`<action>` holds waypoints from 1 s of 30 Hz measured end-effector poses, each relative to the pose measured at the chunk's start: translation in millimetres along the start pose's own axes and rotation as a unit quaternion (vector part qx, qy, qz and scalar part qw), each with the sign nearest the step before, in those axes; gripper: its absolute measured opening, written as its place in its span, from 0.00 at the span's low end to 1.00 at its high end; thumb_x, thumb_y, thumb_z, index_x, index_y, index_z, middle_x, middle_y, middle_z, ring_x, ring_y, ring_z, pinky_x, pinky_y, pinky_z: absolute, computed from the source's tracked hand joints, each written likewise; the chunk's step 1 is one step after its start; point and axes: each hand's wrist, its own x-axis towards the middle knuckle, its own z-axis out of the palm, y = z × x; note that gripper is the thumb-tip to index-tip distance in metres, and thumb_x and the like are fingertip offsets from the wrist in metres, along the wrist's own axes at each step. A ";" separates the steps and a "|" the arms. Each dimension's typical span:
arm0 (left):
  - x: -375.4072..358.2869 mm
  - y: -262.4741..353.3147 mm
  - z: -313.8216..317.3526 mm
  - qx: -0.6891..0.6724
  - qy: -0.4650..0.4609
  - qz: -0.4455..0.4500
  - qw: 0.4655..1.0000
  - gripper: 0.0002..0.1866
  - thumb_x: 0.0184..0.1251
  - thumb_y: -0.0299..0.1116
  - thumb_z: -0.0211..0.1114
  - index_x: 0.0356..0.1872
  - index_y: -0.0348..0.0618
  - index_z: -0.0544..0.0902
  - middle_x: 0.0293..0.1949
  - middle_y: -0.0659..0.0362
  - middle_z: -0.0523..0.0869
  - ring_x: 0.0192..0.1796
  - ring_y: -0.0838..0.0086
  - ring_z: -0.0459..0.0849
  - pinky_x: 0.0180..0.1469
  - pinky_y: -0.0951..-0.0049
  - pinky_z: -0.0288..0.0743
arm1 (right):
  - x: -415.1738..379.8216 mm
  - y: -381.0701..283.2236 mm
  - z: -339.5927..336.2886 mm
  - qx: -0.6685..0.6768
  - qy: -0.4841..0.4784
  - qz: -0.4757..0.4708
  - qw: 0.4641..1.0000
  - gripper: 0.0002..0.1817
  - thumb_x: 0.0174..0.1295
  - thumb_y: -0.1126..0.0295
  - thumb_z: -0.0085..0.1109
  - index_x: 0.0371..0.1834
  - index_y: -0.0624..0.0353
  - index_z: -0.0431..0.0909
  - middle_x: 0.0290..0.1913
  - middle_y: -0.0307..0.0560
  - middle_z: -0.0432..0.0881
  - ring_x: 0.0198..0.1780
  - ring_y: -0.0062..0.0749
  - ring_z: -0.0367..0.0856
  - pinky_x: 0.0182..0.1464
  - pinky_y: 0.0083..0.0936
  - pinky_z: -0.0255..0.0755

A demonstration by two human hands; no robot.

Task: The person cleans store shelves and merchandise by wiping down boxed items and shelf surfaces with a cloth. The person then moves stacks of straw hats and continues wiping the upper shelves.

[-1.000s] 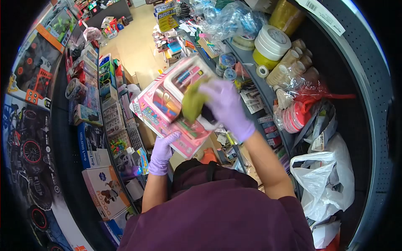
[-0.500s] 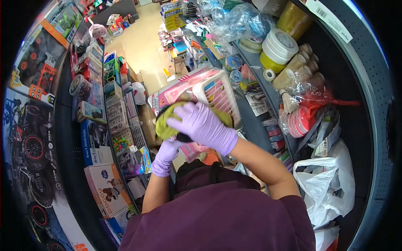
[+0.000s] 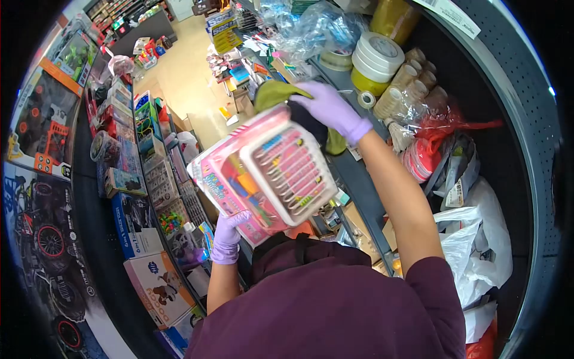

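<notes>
My left hand (image 3: 228, 238), in a purple glove, grips the lower left edge of a pink toy package (image 3: 254, 179) with a white-framed clear front. The package is tilted, its colourful contents showing. My right hand (image 3: 330, 107), gloved too, is closed on a green and black cloth (image 3: 276, 97) at the package's upper right edge. Part of the cloth hangs behind the package's right side.
Boxed toys (image 3: 158, 287) line the shelves at left. On the right shelf are white tape rolls (image 3: 378, 57), stacked cups (image 3: 412, 81), a red net bag (image 3: 445, 122) and white plastic bags (image 3: 478, 251). Pale floor (image 3: 185, 72) shows at the top.
My right hand has moved right and up with the cloth, off the package's front, which now shows. The package appears nearer and more tilted. The camera view has shifted a little.
</notes>
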 end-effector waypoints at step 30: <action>42.9 -6.7 -24.9 -0.232 -0.022 -0.031 0.972 0.36 0.37 0.31 0.63 0.58 0.37 0.71 0.44 0.48 0.82 0.45 0.52 0.84 0.48 0.52 0.83 | -64.0 -31.6 36.5 0.347 -0.076 0.317 0.879 0.21 0.65 0.55 0.59 0.38 0.66 0.79 0.29 0.42 0.81 0.29 0.20 0.76 0.34 0.23 0.71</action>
